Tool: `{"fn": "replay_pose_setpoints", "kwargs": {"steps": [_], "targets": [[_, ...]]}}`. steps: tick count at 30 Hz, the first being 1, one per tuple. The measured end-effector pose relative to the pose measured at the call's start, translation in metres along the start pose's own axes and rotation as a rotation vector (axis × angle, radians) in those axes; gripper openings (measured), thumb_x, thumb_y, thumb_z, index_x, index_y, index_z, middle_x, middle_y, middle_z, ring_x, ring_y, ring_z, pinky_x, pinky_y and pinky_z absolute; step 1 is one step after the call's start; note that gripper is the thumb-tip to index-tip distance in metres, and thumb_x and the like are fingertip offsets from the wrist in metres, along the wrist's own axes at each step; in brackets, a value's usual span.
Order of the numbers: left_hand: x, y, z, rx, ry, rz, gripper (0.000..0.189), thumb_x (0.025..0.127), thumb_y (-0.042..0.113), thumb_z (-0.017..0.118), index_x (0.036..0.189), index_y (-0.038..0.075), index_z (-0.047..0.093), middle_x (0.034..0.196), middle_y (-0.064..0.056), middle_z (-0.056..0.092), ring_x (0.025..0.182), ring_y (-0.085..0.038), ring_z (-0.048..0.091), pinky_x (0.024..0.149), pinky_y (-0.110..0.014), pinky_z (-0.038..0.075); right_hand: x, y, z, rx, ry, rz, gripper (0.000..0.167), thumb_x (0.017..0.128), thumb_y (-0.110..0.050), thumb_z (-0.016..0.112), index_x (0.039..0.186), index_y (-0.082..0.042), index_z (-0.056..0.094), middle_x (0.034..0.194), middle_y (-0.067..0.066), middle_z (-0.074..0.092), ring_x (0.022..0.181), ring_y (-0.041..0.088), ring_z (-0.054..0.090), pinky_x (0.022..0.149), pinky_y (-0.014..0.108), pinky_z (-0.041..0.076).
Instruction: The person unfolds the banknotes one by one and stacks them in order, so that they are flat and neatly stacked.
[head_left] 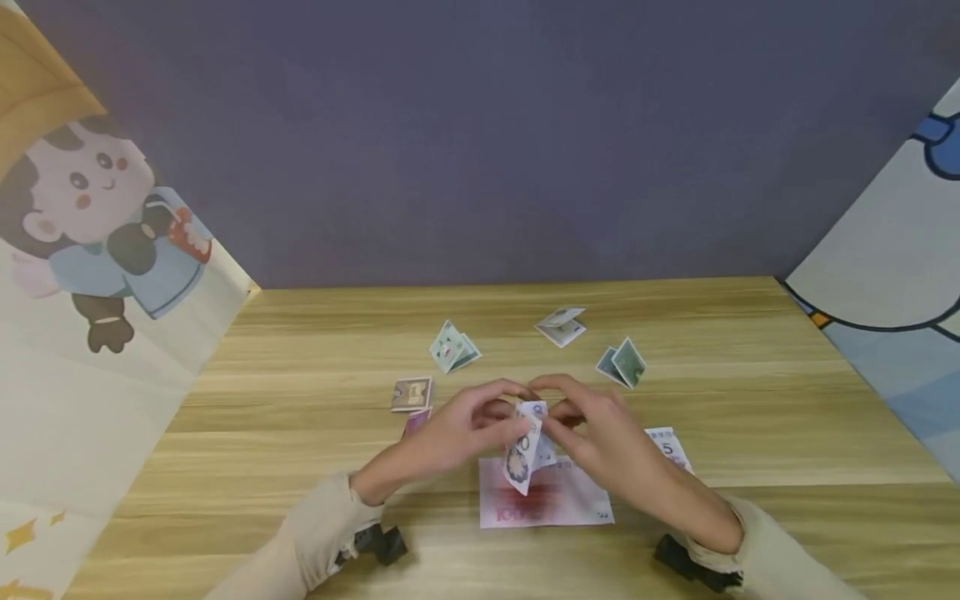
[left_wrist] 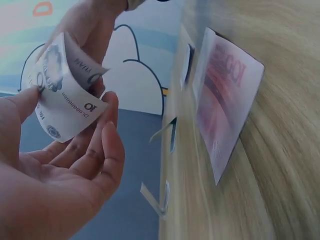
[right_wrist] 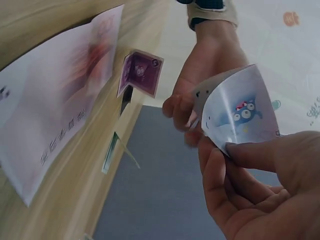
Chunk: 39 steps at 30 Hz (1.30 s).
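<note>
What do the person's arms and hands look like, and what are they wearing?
The left hand and right hand are bare. The plain beige sleeves end near the wrists, and a blocky black gadget sits by each cuff.

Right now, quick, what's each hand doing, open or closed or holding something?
Left hand: closed, pinching the folded 10 yuan note.
Right hand: closed, pinching that same note.

Count two hands (head_left: 465, 421), one held note (head_left: 528, 452), one 100 note (head_left: 551, 497), one 5 note (head_left: 668, 447) (partly hidden), five small folded notes (head_left: 448, 347).
</note>
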<state>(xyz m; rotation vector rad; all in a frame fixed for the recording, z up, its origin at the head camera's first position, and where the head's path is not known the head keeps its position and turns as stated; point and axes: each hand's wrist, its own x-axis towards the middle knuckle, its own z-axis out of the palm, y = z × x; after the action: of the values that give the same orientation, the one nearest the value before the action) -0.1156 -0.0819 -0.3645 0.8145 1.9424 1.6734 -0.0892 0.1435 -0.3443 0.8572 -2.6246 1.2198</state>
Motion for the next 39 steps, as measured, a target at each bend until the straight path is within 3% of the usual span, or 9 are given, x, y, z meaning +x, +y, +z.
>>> {"fn": "replay_pose_setpoints", "kwargs": {"steps": [6,11,16,20,23,29,34,39], "targets": [[-0.012,0.009,-0.009,0.152,0.131,-0.010,0.016,0.096,0.014,0.066,0.112,0.008,0.063,0.089,-0.006,0.071,0.079,-0.019,0.070,0.071,-0.035,0.059,-0.013,0.007,-0.009,0.022,0.021,0.048,0.020,0.089,-0.005,0.073,0.106,-0.013,0.065,0.080,-0.016,0.070,0.076,0.002,0.068,0.074,0.025,0.058],[-0.019,0.021,-0.016,0.227,0.219,-0.047,0.011,0.093,0.008,0.068,0.103,0.004,0.065,0.085,-0.006,0.073,0.075,-0.017,0.071,0.066,-0.032,0.060,-0.024,0.016,-0.023,0.055,0.025,0.152,0.018,0.091,-0.010,0.073,0.105,-0.016,0.064,0.079,-0.017,0.069,0.078,0.004,0.069,0.073,0.026,0.058],[-0.023,0.023,-0.014,0.289,0.193,-0.048,0.010,0.094,0.009,0.068,0.100,0.004,0.063,0.079,-0.003,0.073,0.070,-0.015,0.070,0.058,-0.029,0.057,-0.029,0.018,-0.036,0.065,-0.004,0.225,0.016,0.093,-0.020,0.072,0.106,-0.016,0.065,0.077,-0.016,0.069,0.073,0.007,0.067,0.066,0.027,0.056],[-0.023,0.012,-0.007,0.355,0.131,-0.049,0.006,0.093,0.006,0.068,0.095,0.005,0.062,0.064,0.000,0.064,0.056,-0.014,0.061,0.049,-0.021,0.048,-0.030,0.021,-0.037,0.046,-0.116,0.249,0.017,0.092,-0.023,0.072,0.106,-0.013,0.067,0.070,-0.014,0.066,0.059,0.006,0.055,0.055,0.025,0.047],[-0.022,-0.001,0.000,0.384,0.063,-0.097,0.008,0.092,0.005,0.068,0.092,0.008,0.061,0.058,0.001,0.056,0.046,-0.010,0.052,0.042,-0.017,0.039,-0.032,0.030,-0.031,0.087,-0.242,0.266,0.019,0.093,-0.020,0.070,0.108,-0.009,0.066,0.067,-0.011,0.064,0.053,0.006,0.050,0.049,0.024,0.045],[-0.021,-0.021,0.015,0.485,-0.021,-0.186,0.010,0.090,0.004,0.070,0.093,0.010,0.062,0.062,0.005,0.057,0.045,-0.004,0.050,0.041,-0.018,0.042,-0.040,0.054,-0.006,0.171,-0.395,0.288,0.015,0.093,-0.011,0.069,0.106,-0.006,0.063,0.062,-0.003,0.059,0.046,0.008,0.051,0.041,0.023,0.043],[-0.015,-0.029,0.019,0.604,-0.036,-0.184,0.009,0.090,0.008,0.071,0.092,0.011,0.063,0.066,0.007,0.052,0.052,-0.003,0.047,0.046,-0.019,0.043,-0.041,0.066,-0.002,0.133,-0.413,0.282,0.015,0.094,-0.007,0.066,0.109,-0.006,0.061,0.062,-0.003,0.056,0.043,0.007,0.049,0.040,0.022,0.043],[-0.007,-0.032,0.017,0.647,0.021,-0.154,0.005,0.092,0.007,0.067,0.093,0.010,0.063,0.065,0.007,0.051,0.054,-0.004,0.044,0.046,-0.019,0.039,-0.033,0.074,-0.004,0.078,-0.361,0.255,0.020,0.094,-0.005,0.065,0.114,-0.004,0.060,0.066,-0.004,0.055,0.048,0.005,0.047,0.043,0.022,0.042]]}}
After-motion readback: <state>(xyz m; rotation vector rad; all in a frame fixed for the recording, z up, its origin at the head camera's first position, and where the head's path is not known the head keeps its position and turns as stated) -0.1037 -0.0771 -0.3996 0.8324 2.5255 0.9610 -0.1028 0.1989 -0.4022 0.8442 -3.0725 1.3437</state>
